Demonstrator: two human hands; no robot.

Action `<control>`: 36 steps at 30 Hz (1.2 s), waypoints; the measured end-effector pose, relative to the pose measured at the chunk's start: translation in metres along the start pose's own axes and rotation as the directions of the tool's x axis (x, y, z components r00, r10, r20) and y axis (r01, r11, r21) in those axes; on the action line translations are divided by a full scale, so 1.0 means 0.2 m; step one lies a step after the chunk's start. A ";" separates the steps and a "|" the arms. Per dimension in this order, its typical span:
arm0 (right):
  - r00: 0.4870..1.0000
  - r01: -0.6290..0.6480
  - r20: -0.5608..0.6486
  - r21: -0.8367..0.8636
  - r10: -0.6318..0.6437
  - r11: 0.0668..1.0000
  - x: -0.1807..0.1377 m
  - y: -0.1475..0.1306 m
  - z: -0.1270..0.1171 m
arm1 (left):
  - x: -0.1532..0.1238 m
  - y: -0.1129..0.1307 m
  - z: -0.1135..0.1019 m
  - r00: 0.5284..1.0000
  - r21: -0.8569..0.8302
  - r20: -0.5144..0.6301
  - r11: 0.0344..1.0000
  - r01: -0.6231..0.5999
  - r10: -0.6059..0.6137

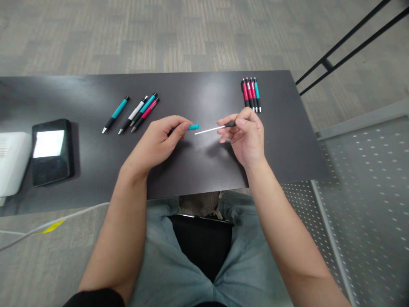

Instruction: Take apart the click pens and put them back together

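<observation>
Left grip (pixel 164 136) on turquoise barrel (pixel 194 127), right grip (pixel 249 137) on black section (pixel 229 124)

Left grip, centre of frame: thumb and fingers clamped on the barrel, its turquoise end projecting rightward past the thumb. Right grip, right of centre: thumb and fingers pinched on the black section; thin white rod (pixel 209 130) runs left from it, tip just below the barrel's end in the frame, apart. Both pieces held above the bench (pixel 198 170). Four loose pens (pixel 119 109) lie upper left; row of four pens (pixel 246 93), upper right.
</observation>
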State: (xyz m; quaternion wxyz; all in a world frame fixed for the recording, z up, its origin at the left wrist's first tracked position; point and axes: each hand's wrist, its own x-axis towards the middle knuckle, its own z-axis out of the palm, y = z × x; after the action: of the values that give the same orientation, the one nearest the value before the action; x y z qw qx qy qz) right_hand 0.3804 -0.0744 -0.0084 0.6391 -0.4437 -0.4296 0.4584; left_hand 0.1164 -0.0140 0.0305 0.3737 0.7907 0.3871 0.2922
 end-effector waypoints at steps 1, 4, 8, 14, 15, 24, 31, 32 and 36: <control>1.000 0.010 -0.027 -0.032 -0.011 0.999 0.01 0.01 -0.02 | 0.00 -0.01 0.00 1.000 -0.019 -0.015 1.000 0.001 -0.001; 0.994 0.025 -0.101 -0.136 -0.039 0.990 0.03 0.03 -0.06 | -0.01 -0.02 -0.02 0.999 -0.095 -0.048 0.995 -0.004 0.000; 0.990 0.077 -0.105 -0.194 -0.099 0.978 0.03 0.06 -0.07 | -0.03 0.00 -0.02 0.999 -0.200 -0.036 0.979 -0.035 0.028; 0.978 0.188 -0.037 -0.247 -0.203 0.951 0.00 0.08 -0.03 | -0.06 0.08 0.00 0.993 -0.289 -0.001 0.951 -0.111 0.116; 0.974 0.212 -0.027 -0.255 -0.226 0.944 -0.01 0.08 -0.02 | -0.06 0.09 -0.01 0.993 -0.290 0.007 0.950 -0.111 0.118; 0.956 0.278 0.057 -0.477 -0.286 0.834 -0.03 0.06 0.00 | -0.07 0.11 -0.04 0.992 -0.269 0.080 0.960 -0.073 0.098; 0.925 0.378 0.233 -0.521 -0.299 0.765 -0.04 0.00 0.00 | -0.07 0.10 -0.03 0.995 -0.269 0.078 0.962 -0.042 0.065; 0.914 0.401 0.289 -0.532 -0.285 0.746 -0.04 -0.01 0.00 | -0.07 0.11 -0.03 0.994 -0.278 0.072 0.959 -0.063 0.086; 0.842 0.506 0.493 -0.576 -0.221 0.642 -0.04 0.00 -0.01 | -0.07 0.13 -0.03 0.987 -0.312 0.033 0.940 -0.139 0.157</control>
State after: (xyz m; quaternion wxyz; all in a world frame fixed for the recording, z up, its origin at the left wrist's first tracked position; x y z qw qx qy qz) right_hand 0.3801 -0.0831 -0.0090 0.4128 -0.4529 -0.7642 0.2012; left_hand 0.1158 -0.0342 0.0524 0.4805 0.7577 0.2651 0.3533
